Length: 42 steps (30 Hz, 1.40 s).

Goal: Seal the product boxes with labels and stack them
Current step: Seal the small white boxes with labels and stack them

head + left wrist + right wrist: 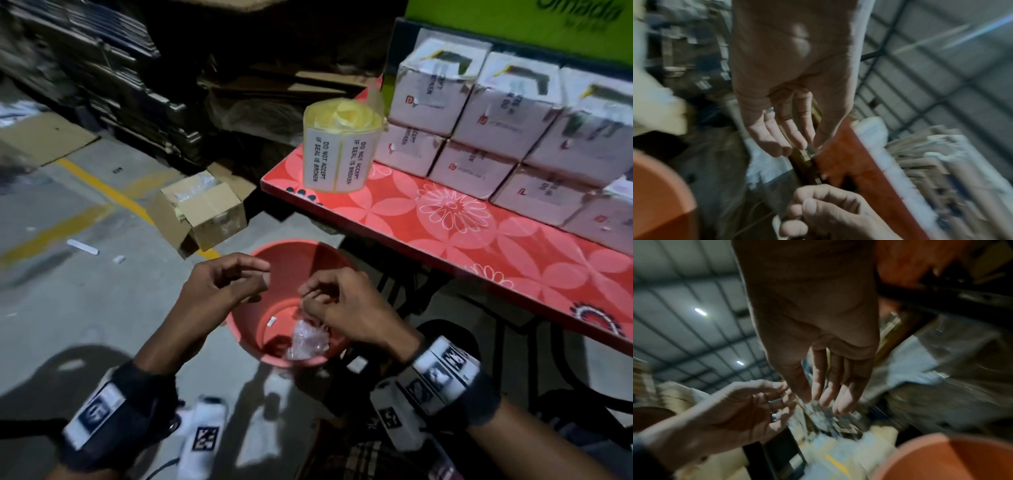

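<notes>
- Already, white cardboard product boxes [507,137] stand stacked at two o'clock on the red floral table [428,222], several bearing seals.
- Yellow-backed label roll [339,150] waits at twelve o'clock.
- Left hand [219,287] and right hand [342,305] hover over the red plastic bucket [291,253]; the left pinches a small scrap, the right's curled fingers seem to pinch clear film, so I judge more sealing remains.

A bucket [294,260] stands on the floor just before the table [479,240], with both hands above its mouth. On the table, the label roll [339,150] sits at the left corner and stacked product boxes [486,113] fill the space to its right. An open carton [205,212] lies on the floor left of the table.
</notes>
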Tool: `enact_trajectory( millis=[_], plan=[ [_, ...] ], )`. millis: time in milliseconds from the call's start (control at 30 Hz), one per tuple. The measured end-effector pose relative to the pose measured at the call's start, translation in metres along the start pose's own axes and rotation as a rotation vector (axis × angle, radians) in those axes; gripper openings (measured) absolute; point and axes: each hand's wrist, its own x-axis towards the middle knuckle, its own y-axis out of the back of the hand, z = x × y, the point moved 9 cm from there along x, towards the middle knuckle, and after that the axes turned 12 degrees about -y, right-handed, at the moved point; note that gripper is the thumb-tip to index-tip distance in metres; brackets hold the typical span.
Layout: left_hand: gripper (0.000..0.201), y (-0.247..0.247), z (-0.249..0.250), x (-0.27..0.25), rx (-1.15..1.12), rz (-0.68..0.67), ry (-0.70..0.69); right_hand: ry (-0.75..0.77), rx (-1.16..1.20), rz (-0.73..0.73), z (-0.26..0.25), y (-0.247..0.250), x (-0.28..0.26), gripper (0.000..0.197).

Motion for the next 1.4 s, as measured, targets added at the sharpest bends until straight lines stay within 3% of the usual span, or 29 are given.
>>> enact_trajectory(
  millis=[200, 367, 567, 667, 800, 1100, 1233, 1400],
  plan=[
    [0.014, -0.006, 0.113, -0.011, 0.030, -0.022, -0.283, 0.267, -0.008, 0.053, -0.078, 0.048, -0.085, 0.006],
    [0.024, -0.025, 0.176, 0.000, -0.034, -0.001, -0.433, 0.426, 0.100, 0.246, -0.122, 0.111, -0.112, 0.009],
    [0.052, -0.045, 0.206, 0.038, 0.083, 0.027, -0.529, 0.414, 0.027, 0.551, -0.134, 0.173, -0.091, 0.029],
    [0.079, -0.062, 0.209, 0.064, 0.290, -0.034, -0.525, 0.328, -0.103, 0.507, -0.138, 0.174, -0.069, 0.052],
    [0.089, -0.077, 0.207, 0.090, 0.430, -0.090, -0.493, 0.245, -0.198, 0.392, -0.137, 0.166, -0.050, 0.072],
    [0.086, -0.096, 0.216, 0.112, 0.786, -0.170, -0.486, 0.187, -0.259, 0.355, -0.134, 0.167, -0.040, 0.069],
    [0.059, -0.097, 0.218, 0.119, 0.792, -0.178, -0.485, 0.176, -0.255, 0.409, -0.135, 0.174, -0.040, 0.057],
    [0.046, -0.098, 0.210, 0.125, 0.780, -0.210, -0.422, 0.156, -0.327, 0.492, -0.138, 0.182, -0.044, 0.045]
  ],
)
